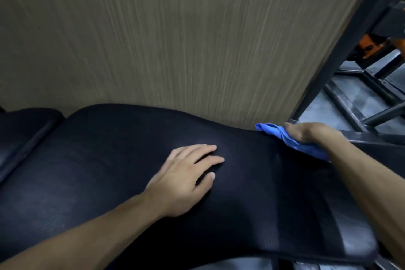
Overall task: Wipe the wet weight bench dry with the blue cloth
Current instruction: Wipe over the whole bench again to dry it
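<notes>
Left hand (186, 178) flat, right hand (311, 135) clenched

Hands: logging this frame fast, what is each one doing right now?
Left hand: open, flat on the bench, holding nothing.
Right hand: closed on the cloth, pressing it to the bench's far edge.

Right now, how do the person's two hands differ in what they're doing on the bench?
The left hand lies flat and empty, fingers spread, mid-pad on the weight bench; the right hand is closed on the blue cloth. The left sits nearer the camera; the right is at the bench's far edge. Both touch the bench.
</notes>
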